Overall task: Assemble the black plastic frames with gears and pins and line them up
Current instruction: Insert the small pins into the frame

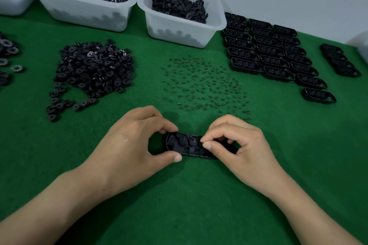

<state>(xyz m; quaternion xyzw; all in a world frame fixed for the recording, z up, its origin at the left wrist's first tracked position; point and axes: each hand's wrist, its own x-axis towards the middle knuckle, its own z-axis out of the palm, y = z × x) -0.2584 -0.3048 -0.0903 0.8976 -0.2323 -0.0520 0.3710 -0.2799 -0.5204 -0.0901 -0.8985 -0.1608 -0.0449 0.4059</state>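
A black oval plastic frame (184, 145) lies on the green mat between my hands, with two small round gears seated in its middle. My left hand (135, 141) grips the frame's left end between thumb and curled fingers. My right hand (237, 145) covers the right end, its thumb and forefinger pinched together over the frame; what they pinch is too small to tell. Beyond the hands, small dark pins (205, 85) lie scattered over the mat. A heap of black gears (93, 69) sits at the left. Assembled frames (268, 53) stand in rows at the right.
Two white bins (87, 10) (179, 28) of black parts stand at the back against the wall. A short row of frames (340, 59) lies at the far right. More gears, some with white faces (8, 55), sit at the left edge.
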